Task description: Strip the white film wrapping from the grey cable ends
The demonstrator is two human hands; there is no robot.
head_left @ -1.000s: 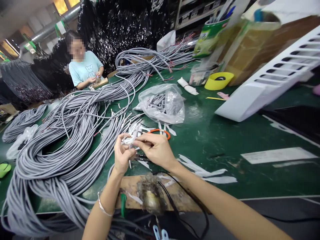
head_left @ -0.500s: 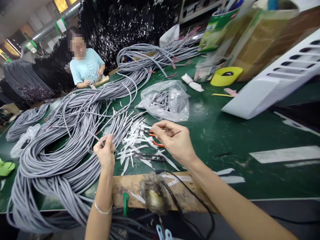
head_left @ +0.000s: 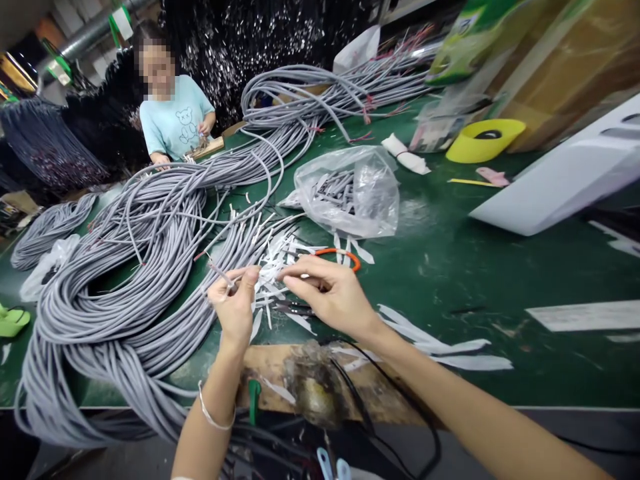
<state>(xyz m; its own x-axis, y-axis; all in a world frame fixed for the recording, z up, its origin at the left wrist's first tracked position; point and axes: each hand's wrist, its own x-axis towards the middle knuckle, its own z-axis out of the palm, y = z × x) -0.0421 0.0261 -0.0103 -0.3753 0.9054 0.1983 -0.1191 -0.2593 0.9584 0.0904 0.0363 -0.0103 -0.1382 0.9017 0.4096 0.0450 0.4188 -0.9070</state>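
Pinched in my left hand [head_left: 234, 303] is the end of a thin grey cable [head_left: 220, 272], which sticks up past the thumb. My right hand [head_left: 330, 293] is closed, its thumb and index fingertips together just right of the left fingertips; what they hold, if anything, is too small to make out. Beneath and behind both hands lies a loose pile of white strips [head_left: 273, 263]. Orange-handled scissors [head_left: 356, 259] rest beyond my right hand. A dark tool [head_left: 294, 307], partly covered by that hand, lies closer to me.
Bundled grey cables [head_left: 65, 320] fill the left side. A clear bag [head_left: 385, 207] of short grey pieces stands behind the hands. A wooden board [head_left: 265, 363] lies at the front edge. Yellow tape roll [head_left: 463, 150] and a white plastic housing [head_left: 540, 193] sit right. A co-worker [head_left: 177, 120] sits opposite.
My right hand has moved left, bringing its fingertips close to my left hand. My left hand, still pinching the cable, appears farther right. The view has shifted a little.
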